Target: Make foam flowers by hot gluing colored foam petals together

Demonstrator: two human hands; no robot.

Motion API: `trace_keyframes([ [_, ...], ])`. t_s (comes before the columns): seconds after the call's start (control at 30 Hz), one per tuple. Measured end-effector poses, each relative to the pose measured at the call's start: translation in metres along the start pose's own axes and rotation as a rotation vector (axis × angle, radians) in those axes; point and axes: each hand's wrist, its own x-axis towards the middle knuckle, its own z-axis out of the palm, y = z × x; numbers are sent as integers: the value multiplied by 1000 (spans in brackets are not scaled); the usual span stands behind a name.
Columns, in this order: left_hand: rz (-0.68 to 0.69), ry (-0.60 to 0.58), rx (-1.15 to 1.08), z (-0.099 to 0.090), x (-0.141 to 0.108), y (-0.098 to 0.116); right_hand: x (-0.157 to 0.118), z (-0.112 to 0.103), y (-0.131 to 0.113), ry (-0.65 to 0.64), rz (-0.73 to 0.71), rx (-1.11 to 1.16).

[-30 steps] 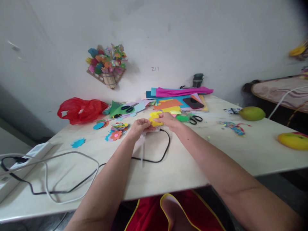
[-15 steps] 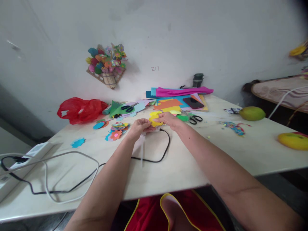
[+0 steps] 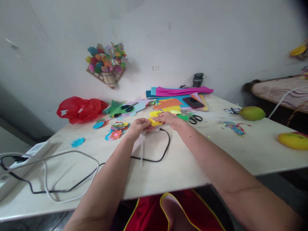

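Over the middle of the table, both my hands pinch a yellow paper flower. My left hand has its fingers closed at the flower's left edge. From the other side, my right hand grips the paper between thumb and fingers, hiding part of it. Beneath the hands lies a pale object, mostly covered, with a translucent stick jutting toward me; a black cord curves beside it. Black-handled scissors rest just right of my right hand. Paper flower cutouts are piled left of my left hand.
A power strip with looping cables takes up the table's left side. A red plastic bag, colored paper sheets and a phone lie toward the wall. Mangoes sit at the right.
The yellow paper flower has tilted slightly in my fingers, and its outline looks different. Both hands stay in nearly the same place, still pinching it.
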Motion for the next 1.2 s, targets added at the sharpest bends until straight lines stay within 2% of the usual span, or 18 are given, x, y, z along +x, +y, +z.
trace_keyframes([
  [0.37,-23,-36,22,-1,-1,1,2,1,1,147,-59,-54],
  [0.5,-36,-46,23,0,-2,3,1,-2,1,88,-39,-74],
  [0.67,-25,-72,11,0,-3,3,1,-5,5,-80,-18,-96],
  [0.9,-11,-80,-16,-3,-2,1,2,1,6,-4,-89,-73],
  [1.2,1,-51,23,-4,-1,1,0,-2,4,-106,-74,-127],
])
